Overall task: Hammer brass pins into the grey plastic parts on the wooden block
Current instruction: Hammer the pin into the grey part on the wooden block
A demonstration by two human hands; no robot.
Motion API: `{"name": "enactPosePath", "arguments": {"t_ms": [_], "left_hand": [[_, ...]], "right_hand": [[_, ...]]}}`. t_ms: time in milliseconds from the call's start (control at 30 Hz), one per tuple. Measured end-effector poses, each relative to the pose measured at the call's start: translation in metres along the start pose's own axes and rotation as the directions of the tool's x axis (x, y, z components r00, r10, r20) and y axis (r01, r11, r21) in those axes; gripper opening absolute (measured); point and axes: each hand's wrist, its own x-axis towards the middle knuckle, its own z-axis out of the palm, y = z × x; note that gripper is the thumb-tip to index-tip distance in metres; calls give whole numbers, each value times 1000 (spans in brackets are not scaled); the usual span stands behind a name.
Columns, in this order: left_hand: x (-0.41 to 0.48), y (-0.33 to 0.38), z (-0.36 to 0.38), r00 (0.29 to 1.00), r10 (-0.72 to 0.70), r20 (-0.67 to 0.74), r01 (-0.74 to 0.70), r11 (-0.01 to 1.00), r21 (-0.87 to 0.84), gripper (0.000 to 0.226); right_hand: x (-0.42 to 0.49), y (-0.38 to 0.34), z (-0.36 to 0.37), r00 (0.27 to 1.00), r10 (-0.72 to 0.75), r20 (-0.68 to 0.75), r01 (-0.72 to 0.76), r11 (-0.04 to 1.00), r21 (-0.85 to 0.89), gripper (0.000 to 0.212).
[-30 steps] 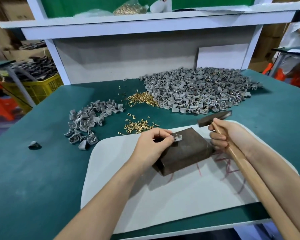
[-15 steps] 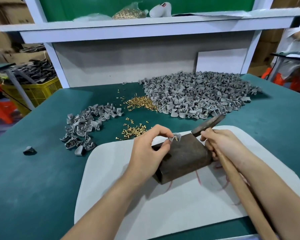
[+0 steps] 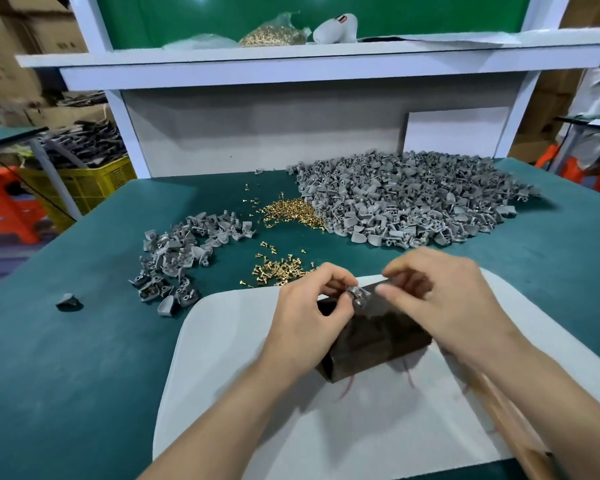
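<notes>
Grey part (image 3: 355, 292) sits pinched in left fingers (image 3: 337, 277) on wooden block (image 3: 378, 337).

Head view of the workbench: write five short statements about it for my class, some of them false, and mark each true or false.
1. The left hand pinches a grey plastic part on the wooden block. True.
2. The large grey pile lies left of the small grey pile. False: it lies to the right and further back.
3. Loose brass pins lie on the green tabletop. True.
4. The wooden block stands directly on the green tabletop. False: it rests on a white mat.
5. The right hand is empty. False: it grips a hammer handle.
</notes>
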Motion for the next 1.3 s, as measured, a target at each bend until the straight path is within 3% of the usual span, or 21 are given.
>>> {"name": "enactPosePath", "arguments": {"t_ms": [67, 133, 400, 600, 933, 1300], "left_hand": [[0, 1, 0, 1000, -24, 5, 24, 1000, -15, 18], [0, 1, -1, 999, -37, 6, 37, 999, -21, 21], [-1, 0, 2, 996, -84, -4, 84, 995, -54, 29], [-1, 0, 3, 982, -190, 7, 188, 965, -185, 23], [1, -2, 0, 976, -217, 34, 218, 940, -263, 31], [1, -4, 2, 975, -224, -1, 218, 951, -221, 33]], "right_hand": [[-3, -17, 4, 988, -51, 145, 54, 998, -16, 13], [0, -20, 8, 984, -13, 178, 26, 997, -68, 8], [-4, -14, 20, 995, -25, 97, 26, 1000, -8, 6], [-2, -7, 28, 1000, 16, 15, -16, 1000, 1, 5], [-3, -4, 38, 997, 47, -56, -43, 997, 69, 4], [-4, -6, 41, 997, 53, -52, -49, 995, 90, 11]]}}
